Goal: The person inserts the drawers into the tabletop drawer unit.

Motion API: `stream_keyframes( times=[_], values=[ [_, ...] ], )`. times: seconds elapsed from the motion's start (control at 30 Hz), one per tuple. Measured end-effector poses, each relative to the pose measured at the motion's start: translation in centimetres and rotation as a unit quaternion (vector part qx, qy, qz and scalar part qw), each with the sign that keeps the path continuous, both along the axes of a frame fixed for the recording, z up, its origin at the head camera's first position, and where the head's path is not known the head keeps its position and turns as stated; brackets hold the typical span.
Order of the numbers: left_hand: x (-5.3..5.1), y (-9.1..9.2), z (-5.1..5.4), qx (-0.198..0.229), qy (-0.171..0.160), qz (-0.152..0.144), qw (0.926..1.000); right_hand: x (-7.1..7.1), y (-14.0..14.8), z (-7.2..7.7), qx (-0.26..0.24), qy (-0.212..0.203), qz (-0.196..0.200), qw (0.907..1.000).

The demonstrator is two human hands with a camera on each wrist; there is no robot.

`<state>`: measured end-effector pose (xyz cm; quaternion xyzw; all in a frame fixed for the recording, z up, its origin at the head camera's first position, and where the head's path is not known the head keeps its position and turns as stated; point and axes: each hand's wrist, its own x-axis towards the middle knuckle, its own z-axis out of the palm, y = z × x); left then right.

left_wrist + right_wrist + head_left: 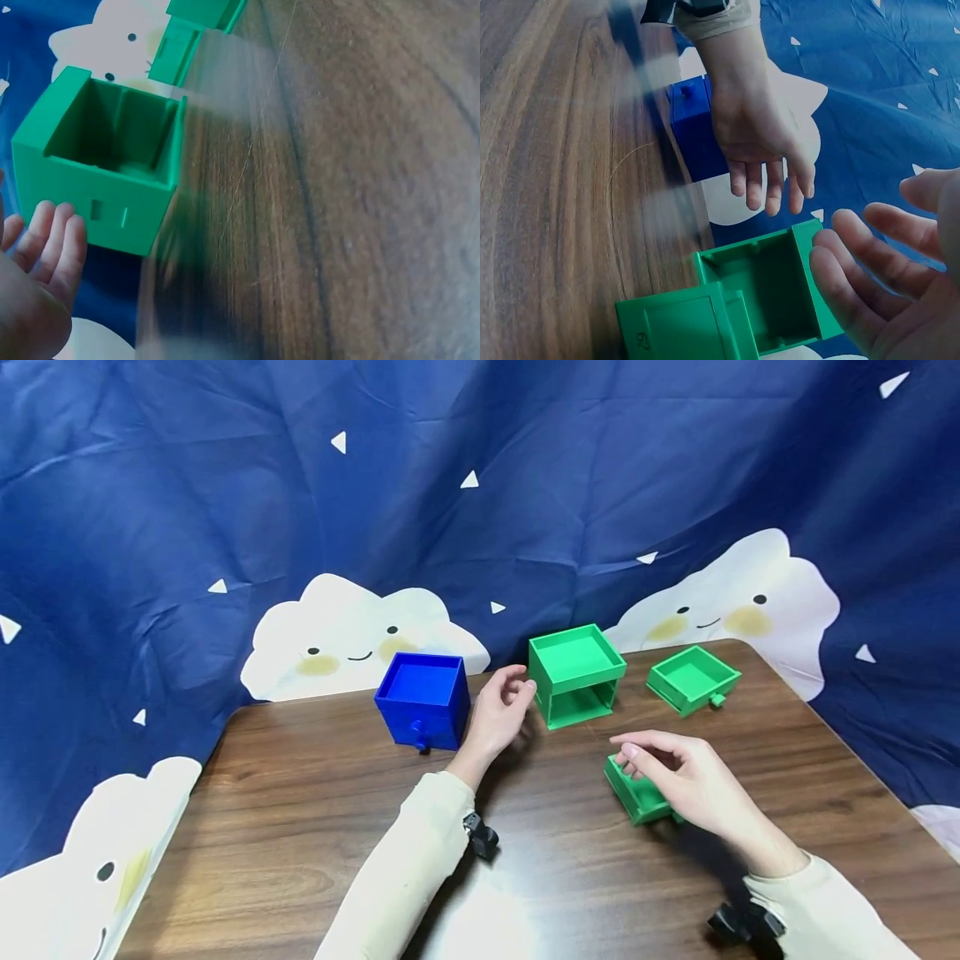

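An open-fronted green box (573, 677) with a shallow tray top stands at the back of the table; its hollow inside shows in the left wrist view. My left hand (501, 710) is beside its left wall, fingers loosely bent and holding nothing; whether the fingertips touch the wall I cannot tell. A small green drawer (633, 793) lies in front of the box. Over it hovers my right hand (693, 781), partly hiding it in the head view. In the right wrist view the right hand's fingers (847, 289) are spread and relaxed, apart from the drawer (679, 322).
Left of my left hand stands a blue box (423, 702) with knobs on its front. A second green drawer (693, 677) with a round knob sits at the back right. Behind the wooden table (300, 827) hangs a blue cloth (420, 510) with clouds.
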<state>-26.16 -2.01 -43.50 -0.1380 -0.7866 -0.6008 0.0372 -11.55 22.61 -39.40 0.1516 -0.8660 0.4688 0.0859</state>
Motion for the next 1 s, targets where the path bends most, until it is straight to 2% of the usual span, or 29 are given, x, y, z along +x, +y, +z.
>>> stream_keyframes(
  times=[0.23, 0.7, 0.83, 1.0],
  values=[
    [-0.4, 0.2, 0.1, 0.007, 0.003, -0.001, 1.0, 0.3, 0.1, -0.2, -0.003, 0.008, 0.013, 0.9999],
    [-1.5, 1.4, 0.8, -0.005, 0.013, -0.008, 0.9999, 1.5, 1.2, -1.1, -0.014, 0.041, -0.005, 0.9991],
    [-1.8, 1.6, 0.8, 0.002, 0.022, -0.009, 0.9997, 1.8, 1.5, -1.4, -0.024, 0.041, -0.004, 0.9989],
    [-2.4, 1.6, 0.6, -0.013, 0.035, -0.019, 0.9991, 2.3, 2.2, -1.8, -0.022, 0.031, -0.015, 0.9992]
  ],
)
